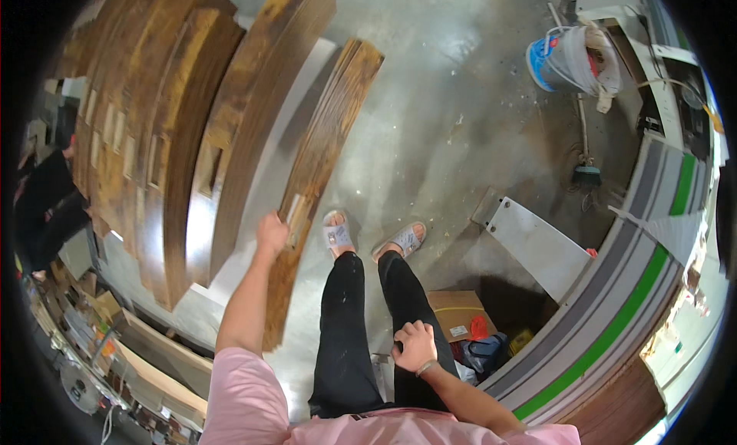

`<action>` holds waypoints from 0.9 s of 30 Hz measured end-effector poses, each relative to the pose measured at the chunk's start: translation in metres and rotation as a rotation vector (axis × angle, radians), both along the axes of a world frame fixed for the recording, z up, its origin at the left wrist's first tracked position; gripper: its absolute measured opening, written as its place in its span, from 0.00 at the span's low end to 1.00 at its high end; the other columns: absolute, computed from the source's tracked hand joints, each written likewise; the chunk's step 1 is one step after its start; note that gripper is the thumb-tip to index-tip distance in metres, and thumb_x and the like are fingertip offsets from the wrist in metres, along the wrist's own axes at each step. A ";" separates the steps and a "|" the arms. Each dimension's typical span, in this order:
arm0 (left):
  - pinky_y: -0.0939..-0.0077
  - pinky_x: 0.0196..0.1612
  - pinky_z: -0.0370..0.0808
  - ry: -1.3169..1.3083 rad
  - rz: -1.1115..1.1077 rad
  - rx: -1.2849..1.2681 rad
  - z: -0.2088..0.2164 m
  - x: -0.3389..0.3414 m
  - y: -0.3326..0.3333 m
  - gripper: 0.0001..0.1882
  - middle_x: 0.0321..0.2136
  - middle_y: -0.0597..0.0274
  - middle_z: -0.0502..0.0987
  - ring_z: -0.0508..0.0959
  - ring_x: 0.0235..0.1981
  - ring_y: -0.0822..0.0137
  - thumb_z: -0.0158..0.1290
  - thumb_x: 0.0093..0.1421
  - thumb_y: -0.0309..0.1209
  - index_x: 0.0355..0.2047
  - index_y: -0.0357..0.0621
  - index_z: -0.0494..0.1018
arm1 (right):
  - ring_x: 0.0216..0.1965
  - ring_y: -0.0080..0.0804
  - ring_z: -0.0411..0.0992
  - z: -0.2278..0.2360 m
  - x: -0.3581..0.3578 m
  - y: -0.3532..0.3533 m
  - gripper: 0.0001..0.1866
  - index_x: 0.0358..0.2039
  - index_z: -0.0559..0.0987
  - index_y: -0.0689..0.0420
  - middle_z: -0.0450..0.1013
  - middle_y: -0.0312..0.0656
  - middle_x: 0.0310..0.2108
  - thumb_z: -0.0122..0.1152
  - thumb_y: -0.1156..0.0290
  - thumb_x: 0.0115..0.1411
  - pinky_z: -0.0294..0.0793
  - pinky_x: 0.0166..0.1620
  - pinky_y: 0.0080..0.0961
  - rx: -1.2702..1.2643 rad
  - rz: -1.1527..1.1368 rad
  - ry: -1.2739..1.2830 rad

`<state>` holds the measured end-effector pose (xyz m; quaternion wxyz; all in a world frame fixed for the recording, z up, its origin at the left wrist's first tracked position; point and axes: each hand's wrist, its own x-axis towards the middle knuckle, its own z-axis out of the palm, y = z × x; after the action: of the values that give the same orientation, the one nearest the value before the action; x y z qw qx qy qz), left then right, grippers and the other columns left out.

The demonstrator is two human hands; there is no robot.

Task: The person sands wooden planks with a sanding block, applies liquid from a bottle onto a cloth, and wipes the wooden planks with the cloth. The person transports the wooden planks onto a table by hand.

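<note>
A long brown stained wooden board [334, 126], with a slot cut through its upper face, stands on edge left of my feet. My left hand [274, 232] is closed on its near side beside the slot; the fingertips are partly hidden. Over my right thigh my right hand [415, 345] hangs with its fingers curled in. What lies inside those fingers, if anything, is hidden. Left of the held board are more slotted boards [253, 84], standing close together in a thick row, with a pale sheet [295, 100] between them and it.
A white bucket [572, 60] and a brush with a long handle [586, 169] are at the far right. Nearer stand a white panel [537, 245] and a stack of grey and green edged sheets [606, 314]. A cardboard box [454, 311] sits by my right leg. Someone in dark clothes [50, 215] is at far left.
</note>
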<state>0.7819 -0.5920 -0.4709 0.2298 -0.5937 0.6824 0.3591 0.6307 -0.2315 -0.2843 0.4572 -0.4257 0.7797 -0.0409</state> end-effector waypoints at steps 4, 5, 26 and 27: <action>0.53 0.42 0.72 0.037 0.058 0.121 0.091 0.000 0.031 0.14 0.33 0.34 0.76 0.76 0.39 0.40 0.47 0.50 0.29 0.34 0.34 0.75 | 0.39 0.39 0.70 0.018 -0.020 0.001 0.09 0.25 0.80 0.52 0.74 0.37 0.32 0.62 0.65 0.42 0.66 0.45 0.35 -0.023 -0.097 -0.007; 0.53 0.41 0.72 0.025 0.021 0.042 0.111 0.010 0.041 0.13 0.32 0.35 0.76 0.76 0.38 0.40 0.48 0.50 0.29 0.33 0.34 0.75 | 0.37 0.38 0.72 0.014 -0.021 0.001 0.09 0.26 0.80 0.53 0.75 0.38 0.32 0.63 0.65 0.43 0.69 0.43 0.33 0.086 -0.306 -0.187; 0.58 0.34 0.73 0.572 -0.676 -0.031 0.561 -0.149 0.092 0.16 0.27 0.47 0.77 0.77 0.31 0.47 0.54 0.49 0.30 0.41 0.47 0.72 | 0.36 0.27 0.73 0.379 -0.188 -0.047 0.23 0.44 0.73 0.60 0.74 0.37 0.36 0.67 0.81 0.45 0.74 0.38 0.24 -1.074 -1.084 -0.948; 0.57 0.35 0.73 0.620 -0.714 -0.032 0.570 -0.161 0.088 0.16 0.27 0.45 0.77 0.77 0.31 0.46 0.54 0.49 0.30 0.41 0.45 0.72 | 0.37 0.28 0.73 0.387 -0.187 -0.046 0.24 0.44 0.72 0.61 0.74 0.38 0.36 0.67 0.81 0.44 0.74 0.39 0.24 -1.106 -1.124 -0.860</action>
<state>0.6206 -0.5044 0.0987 0.1150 -0.1903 0.8857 0.4075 0.4433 -0.2779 0.1030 0.3518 -0.0886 0.5032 -0.7844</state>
